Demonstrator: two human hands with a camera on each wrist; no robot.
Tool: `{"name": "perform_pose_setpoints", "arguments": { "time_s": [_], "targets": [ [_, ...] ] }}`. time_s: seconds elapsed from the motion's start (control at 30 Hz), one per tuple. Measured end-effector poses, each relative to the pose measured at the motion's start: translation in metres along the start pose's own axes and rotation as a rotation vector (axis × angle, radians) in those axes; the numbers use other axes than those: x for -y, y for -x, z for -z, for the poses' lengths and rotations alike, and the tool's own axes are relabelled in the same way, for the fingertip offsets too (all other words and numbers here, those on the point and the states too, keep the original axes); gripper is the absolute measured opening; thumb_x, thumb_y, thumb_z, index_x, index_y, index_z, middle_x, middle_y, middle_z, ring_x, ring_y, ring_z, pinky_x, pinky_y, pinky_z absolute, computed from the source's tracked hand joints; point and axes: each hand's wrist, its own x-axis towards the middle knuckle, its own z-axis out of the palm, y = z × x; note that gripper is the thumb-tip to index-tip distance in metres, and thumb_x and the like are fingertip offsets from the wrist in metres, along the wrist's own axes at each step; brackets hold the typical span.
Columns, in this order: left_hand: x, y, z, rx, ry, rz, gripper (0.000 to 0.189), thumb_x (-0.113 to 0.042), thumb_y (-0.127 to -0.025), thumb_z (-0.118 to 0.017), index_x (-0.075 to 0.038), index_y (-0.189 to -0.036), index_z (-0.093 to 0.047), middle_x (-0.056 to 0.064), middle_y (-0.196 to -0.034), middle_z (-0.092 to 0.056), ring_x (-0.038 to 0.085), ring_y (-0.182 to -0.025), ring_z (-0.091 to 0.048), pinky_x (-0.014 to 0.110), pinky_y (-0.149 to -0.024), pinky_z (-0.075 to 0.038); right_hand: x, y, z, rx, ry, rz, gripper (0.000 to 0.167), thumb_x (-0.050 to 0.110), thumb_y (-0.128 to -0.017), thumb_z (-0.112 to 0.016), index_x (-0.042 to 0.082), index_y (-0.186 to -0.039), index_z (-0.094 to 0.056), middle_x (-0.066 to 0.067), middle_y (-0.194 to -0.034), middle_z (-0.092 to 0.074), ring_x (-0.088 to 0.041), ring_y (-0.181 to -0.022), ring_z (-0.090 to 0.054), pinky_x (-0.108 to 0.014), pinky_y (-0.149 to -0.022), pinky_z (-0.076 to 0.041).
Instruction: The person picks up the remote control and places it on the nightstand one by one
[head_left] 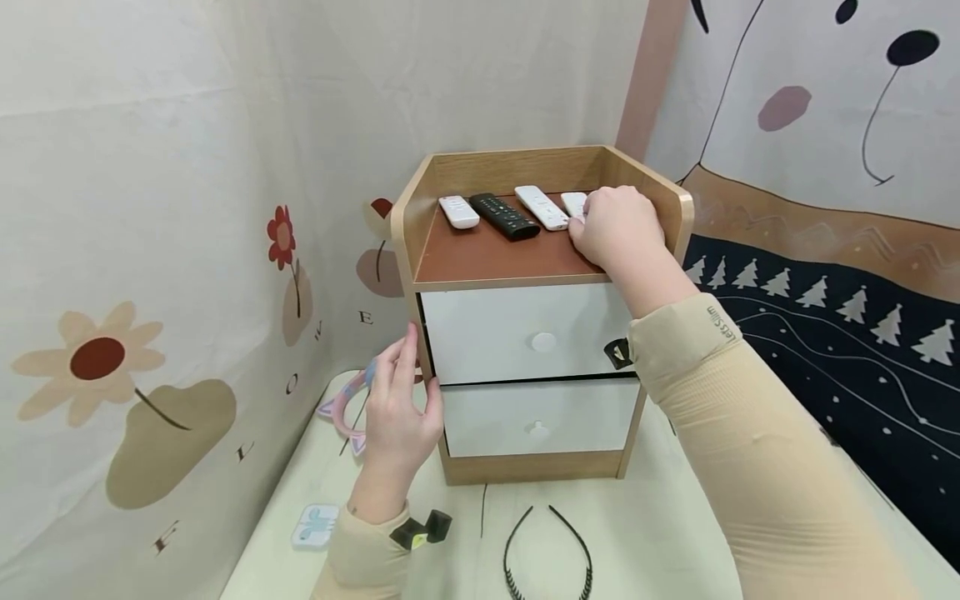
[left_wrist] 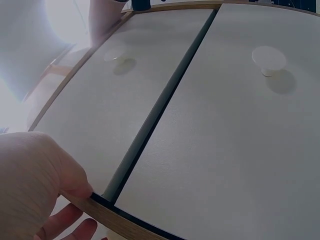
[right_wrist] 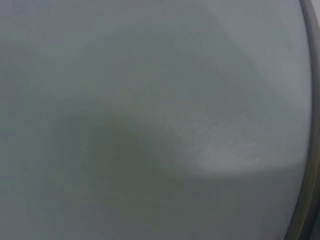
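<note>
A small wooden cabinet (head_left: 525, 468) with two white drawers stands on the pale table. On its brown top shelf, my right hand (head_left: 621, 223) grips a white remote control (head_left: 573, 202) at the far right of a row; the hand covers much of it. Beside it lie another white remote (head_left: 542, 207), a black remote (head_left: 504, 217) and a short white remote (head_left: 459, 212). My left hand (head_left: 397, 408) rests against the cabinet's left side, fingers extended upward. In the left wrist view its thumb (left_wrist: 75, 182) lies at the front edge. The right wrist view shows only a blurred drawer front (right_wrist: 160, 100).
A black headband (head_left: 586, 550) lies on the table before the cabinet. To the left are a pink cat-ear headband (head_left: 341, 406) and a small white case (head_left: 316, 527) with a blue pattern. Printed curtains hang close behind and on both sides. Raised wooden walls border the top shelf.
</note>
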Motion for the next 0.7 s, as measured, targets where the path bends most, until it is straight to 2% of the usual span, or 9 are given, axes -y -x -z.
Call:
{"name": "perform_pose_setpoints", "arguments": {
  "time_s": [0.13, 0.23, 0.3, 0.47, 0.7],
  "targets": [
    [0.001, 0.000, 0.001, 0.001, -0.011, 0.005, 0.083, 0.018, -0.083, -0.074, 0.006, -0.161, -0.048, 0.030, -0.137, -0.060, 0.033, -0.093, -0.072, 0.045, -0.076, -0.069, 0.001, -0.003, -0.001, 0.013, 0.005, 0.018, 0.034, 0.032, -0.108, -0.051, 0.005, -0.090, -0.062, -0.026, -0.117, -0.072, -0.046, -0.128, -0.062, -0.060, -0.109, -0.055],
    [0.001, 0.000, 0.002, 0.005, -0.019, 0.010, 0.083, 0.017, -0.084, -0.074, 0.005, -0.162, -0.047, 0.030, -0.137, -0.059, 0.034, -0.093, -0.072, 0.044, -0.076, -0.068, 0.002, -0.004, -0.001, 0.029, 0.025, 0.029, 0.035, 0.032, -0.109, -0.050, 0.003, -0.102, -0.068, -0.027, -0.124, -0.073, -0.045, -0.132, -0.060, -0.060, -0.114, -0.052],
    [0.001, 0.000, 0.002, 0.007, -0.018, 0.012, 0.083, 0.017, -0.084, -0.074, 0.005, -0.162, -0.047, 0.030, -0.138, -0.059, 0.034, -0.094, -0.072, 0.044, -0.076, -0.068, 0.002, -0.004, -0.001, 0.040, 0.044, 0.035, 0.039, 0.032, -0.110, -0.049, 0.000, -0.114, -0.071, -0.028, -0.129, -0.072, -0.046, -0.134, -0.059, -0.060, -0.117, -0.050],
    [0.000, 0.001, 0.002, 0.004, -0.012, 0.011, 0.084, 0.018, -0.083, -0.073, 0.005, -0.162, -0.047, 0.030, -0.137, -0.059, 0.033, -0.093, -0.072, 0.047, -0.075, -0.068, 0.001, -0.004, -0.002, 0.056, 0.070, 0.046, 0.050, 0.032, -0.110, -0.048, -0.004, -0.137, -0.068, -0.030, -0.137, -0.070, -0.046, -0.137, -0.057, -0.060, -0.120, -0.048],
    [0.001, 0.001, 0.001, 0.002, 0.007, 0.013, 0.083, 0.017, -0.083, -0.073, 0.005, -0.162, -0.048, 0.030, -0.137, -0.060, 0.032, -0.095, -0.071, 0.043, -0.076, -0.068, 0.000, 0.008, -0.002, -0.011, 0.022, 0.028, 0.056, 0.036, -0.111, -0.045, -0.005, -0.145, -0.062, -0.031, -0.138, -0.067, -0.046, -0.136, -0.055, -0.061, -0.120, -0.045]
  ]
}}
